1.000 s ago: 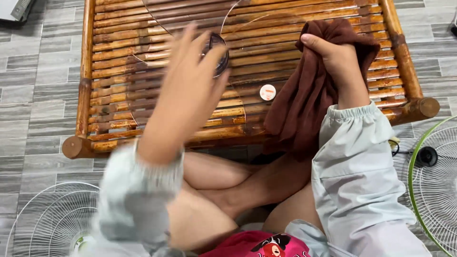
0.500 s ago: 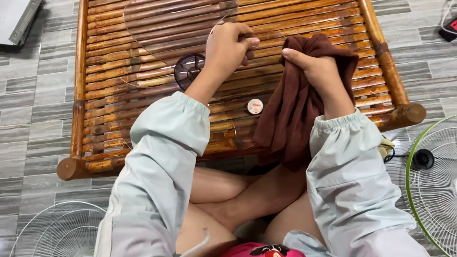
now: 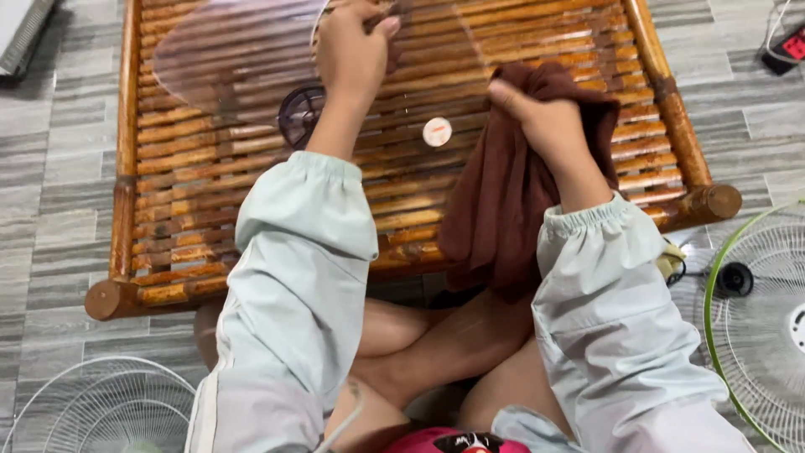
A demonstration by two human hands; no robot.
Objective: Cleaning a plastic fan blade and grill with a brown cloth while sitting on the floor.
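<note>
A clear plastic fan blade [image 3: 243,59] with a dark round hub is shown in the upper left of the frame, raised over a slatted bamboo bench [image 3: 176,176]; its edge is gripped by the closed left hand [image 3: 352,50] at upper centre. A bunched dark brown cloth [image 3: 511,193] is clenched in the right hand [image 3: 537,122], right of centre. A white wire fan guard [image 3: 92,407] is seen at lower left, and a green-rimmed fan guard [image 3: 759,310] at lower right
</note>
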